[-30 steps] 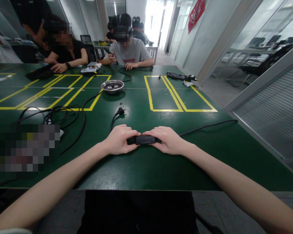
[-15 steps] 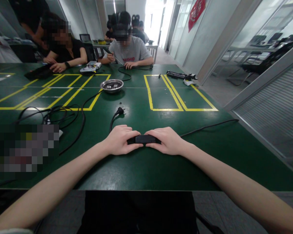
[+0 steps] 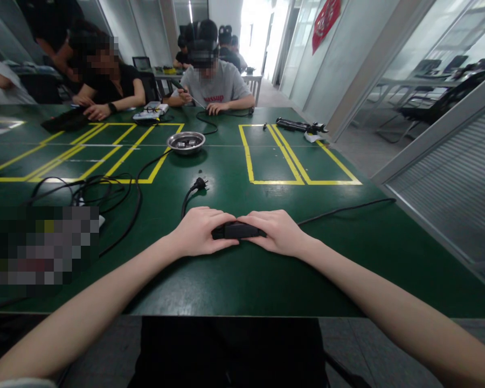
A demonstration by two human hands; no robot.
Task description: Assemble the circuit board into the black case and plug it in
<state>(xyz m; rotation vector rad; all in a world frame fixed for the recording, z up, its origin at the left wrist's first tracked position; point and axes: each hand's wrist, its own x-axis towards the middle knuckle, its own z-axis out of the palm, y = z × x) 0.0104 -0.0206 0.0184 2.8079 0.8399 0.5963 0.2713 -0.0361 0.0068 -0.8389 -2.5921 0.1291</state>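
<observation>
A small black oblong device (image 3: 239,231) is held level just over the green table (image 3: 242,291), between my two hands. Its left end is gripped by my left hand (image 3: 201,231), thumb below and fingers above. My right hand (image 3: 275,233) closes on the right end in the same way, and the fingertips of both hands nearly meet along the top. A black cable (image 3: 339,209) runs from behind my right hand to the right. Beyond my left hand lies a black power plug (image 3: 200,184), its cord passing behind that hand.
A metal bowl (image 3: 186,143) with small metal parts stands farther back. Coiled black cables (image 3: 101,188) and a blurred-out object (image 3: 44,248) lie at the left. A folded black tripod (image 3: 301,126) rests back right. People sit across the table, one holding a tool.
The black device has turned slightly between my fingers, showing more of its smooth face. My right fingertips have shifted a little to the left along its top.
</observation>
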